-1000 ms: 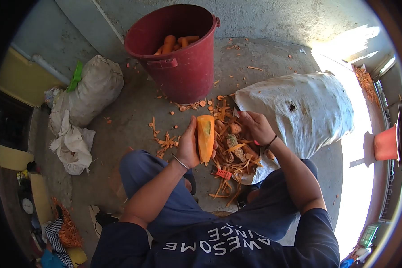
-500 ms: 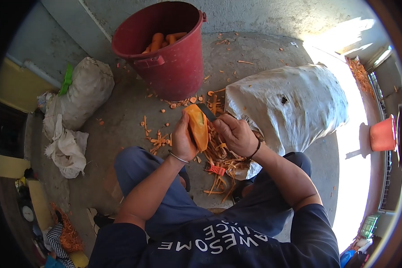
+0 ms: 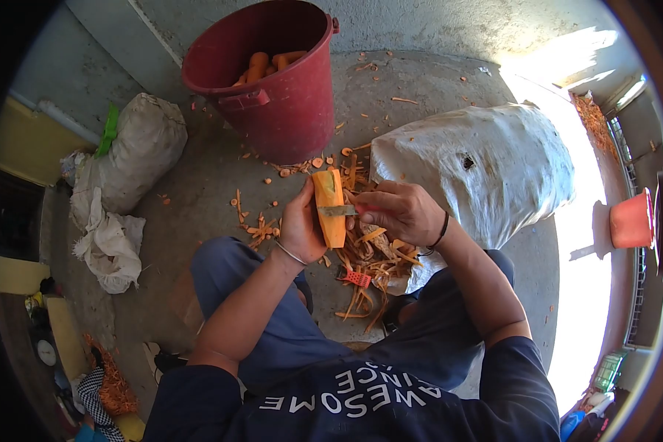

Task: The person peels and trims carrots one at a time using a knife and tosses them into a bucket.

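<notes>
In the middle of the head view, a thick peeled orange carrot [image 3: 329, 193] with a greenish patch near its top stands nearly upright. My left hand [image 3: 302, 227] is closed around its left side. My right hand [image 3: 407, 214] grips a knife [image 3: 337, 211] with a reddish handle, mostly covered by the fingers. The blade lies level across the carrot's front, touching it a little below mid-length. Under my hands is a pile of orange peelings [image 3: 379, 254], and a red slotted plastic piece [image 3: 358, 279] lies among them.
A tall red bucket [image 3: 295, 121] holding several carrots stands ahead. To the right lies a big white sack [image 3: 486, 169]. Another stuffed sack [image 3: 140, 151] leans by the left wall, with a crumpled white bag [image 3: 110, 254] near it. A smaller red bucket [image 3: 630, 221] sits far right.
The knife has moved down from the carrot's top to across its lower front, and the blade now lies level. The carrot has turned more upright in my left hand.
</notes>
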Available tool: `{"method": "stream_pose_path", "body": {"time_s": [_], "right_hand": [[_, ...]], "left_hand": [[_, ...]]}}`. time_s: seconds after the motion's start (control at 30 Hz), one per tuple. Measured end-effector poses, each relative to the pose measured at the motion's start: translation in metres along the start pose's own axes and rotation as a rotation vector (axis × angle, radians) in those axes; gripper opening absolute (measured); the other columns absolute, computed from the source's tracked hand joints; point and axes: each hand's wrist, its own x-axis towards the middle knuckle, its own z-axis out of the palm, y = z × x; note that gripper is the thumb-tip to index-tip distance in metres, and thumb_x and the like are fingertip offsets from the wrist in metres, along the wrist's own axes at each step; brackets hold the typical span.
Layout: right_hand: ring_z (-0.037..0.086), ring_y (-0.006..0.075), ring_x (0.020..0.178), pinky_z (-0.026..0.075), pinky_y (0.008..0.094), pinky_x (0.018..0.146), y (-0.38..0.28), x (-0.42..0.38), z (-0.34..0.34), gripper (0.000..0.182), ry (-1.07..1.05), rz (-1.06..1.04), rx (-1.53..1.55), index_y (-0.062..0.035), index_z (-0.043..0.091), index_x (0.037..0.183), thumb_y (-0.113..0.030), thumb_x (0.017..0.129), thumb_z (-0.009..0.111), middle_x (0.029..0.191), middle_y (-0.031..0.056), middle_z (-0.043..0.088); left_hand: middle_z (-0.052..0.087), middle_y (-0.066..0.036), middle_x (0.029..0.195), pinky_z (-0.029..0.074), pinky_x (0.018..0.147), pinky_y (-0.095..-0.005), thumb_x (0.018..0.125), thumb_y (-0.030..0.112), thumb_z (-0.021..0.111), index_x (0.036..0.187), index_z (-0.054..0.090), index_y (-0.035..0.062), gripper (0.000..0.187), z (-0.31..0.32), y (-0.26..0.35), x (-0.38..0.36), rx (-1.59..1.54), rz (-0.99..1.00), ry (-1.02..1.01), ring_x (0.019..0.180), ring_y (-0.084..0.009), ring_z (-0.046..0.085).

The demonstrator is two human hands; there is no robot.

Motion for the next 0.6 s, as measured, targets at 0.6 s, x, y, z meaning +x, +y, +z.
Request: {"method": "stream_pose_path", "body": {"time_s": [0.6], "right_hand": [[0.068, 0.0282, 0.065, 0.052, 0.0432, 0.059, -0.004, 0.009, -0.012, 0.026, 0.073, -0.067, -0.13, -0.0087, 0.082, 0.112, -0.026, 0.093, 0.081, 0.072, 0.0087, 0.066]], "left_hand": [[0.069, -0.011, 0.123, 0.055, 0.081, -0.0427, 0.114, 0.048, 0.041, 0.138, 0.061, 0.0131, 0.047, 0.014, -0.003, -0.007, -0.104, -0.074, 0.012, 0.106, -0.0279, 0.068]]}}
